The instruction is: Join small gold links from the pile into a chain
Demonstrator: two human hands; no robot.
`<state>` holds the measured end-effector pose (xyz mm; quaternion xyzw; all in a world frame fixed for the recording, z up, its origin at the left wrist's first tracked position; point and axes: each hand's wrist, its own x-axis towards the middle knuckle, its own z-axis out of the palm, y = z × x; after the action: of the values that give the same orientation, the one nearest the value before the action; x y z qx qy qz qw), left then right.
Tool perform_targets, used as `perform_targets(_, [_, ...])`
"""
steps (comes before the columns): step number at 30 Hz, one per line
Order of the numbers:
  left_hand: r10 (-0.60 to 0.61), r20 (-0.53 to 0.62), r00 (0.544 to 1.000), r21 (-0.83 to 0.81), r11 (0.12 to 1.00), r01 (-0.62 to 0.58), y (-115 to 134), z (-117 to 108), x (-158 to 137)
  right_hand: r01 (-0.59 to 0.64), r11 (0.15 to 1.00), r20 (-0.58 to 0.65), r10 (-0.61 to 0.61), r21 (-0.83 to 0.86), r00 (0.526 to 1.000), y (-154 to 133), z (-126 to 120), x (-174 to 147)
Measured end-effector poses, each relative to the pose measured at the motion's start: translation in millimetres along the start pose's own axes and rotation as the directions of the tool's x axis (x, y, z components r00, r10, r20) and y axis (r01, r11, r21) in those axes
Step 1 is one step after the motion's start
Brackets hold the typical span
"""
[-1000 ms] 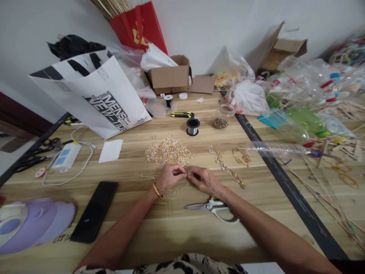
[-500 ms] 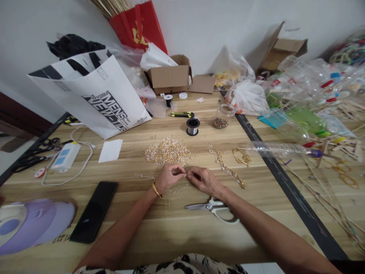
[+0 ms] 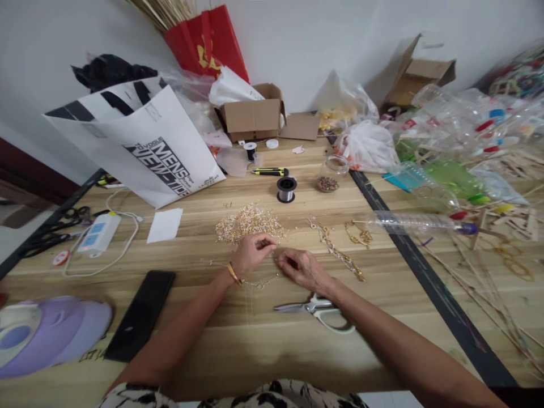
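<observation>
My left hand (image 3: 254, 253), with a gold bangle at the wrist, is closed in a pinch at the near edge of a pile of small gold and clear beads (image 3: 249, 222). What its fingertips hold is too small to make out. Just right of it, my right hand (image 3: 304, 267) rests low over the table, thumb and fingers pinched together on something I cannot identify. A short beaded strand (image 3: 261, 283) on thin wire lies below the hands. White-handled scissors (image 3: 317, 307) lie under my right wrist. Beaded chains (image 3: 335, 249) and a gold chain (image 3: 359, 235) are to the right.
Beyond the beads stand a wire spool (image 3: 287, 190), a yellow-black cutter knife (image 3: 271, 171) and a glass jar (image 3: 331, 173). A phone (image 3: 140, 314) and a power strip (image 3: 101, 234) lie left. Plastic bottles (image 3: 454, 113) crowd the right; a white paper bag (image 3: 140, 141) stands back left.
My left hand has moved a little away from me, toward the bead pile, and apart from the right fingertips. My right hand has stayed almost in place.
</observation>
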<state>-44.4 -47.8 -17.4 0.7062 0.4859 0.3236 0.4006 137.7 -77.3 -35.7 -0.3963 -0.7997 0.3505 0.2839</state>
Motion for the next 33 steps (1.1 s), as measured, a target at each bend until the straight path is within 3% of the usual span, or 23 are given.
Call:
perform_targets(7, [0.130,0.083,0.988,0.296,0.943,-0.149,5.8,12.8,40.5,0.031,0.999,-0.001,-0.031,-0.006,1.000,2.2,1.8,-0.2])
perform_targets(16, [0.184,0.287,0.940,0.621,0.712,-0.328,4.1,34.5,82.5,0.040,0.999,-0.010,-0.040,0.013,0.999,1.9,1.2,-0.2])
perform_targets(24, [0.133,0.382,0.915,0.665,0.648,-0.372,11.4,40.5,87.9,0.032,0.999,-0.006,-0.032,0.011,0.999,0.5,0.1,-0.5])
perform_targets(33, [0.088,0.398,0.913,0.699,0.615,-0.364,14.5,42.6,91.0,0.045,0.999,-0.010,-0.045,0.017,0.999,-0.5,0.2,0.2])
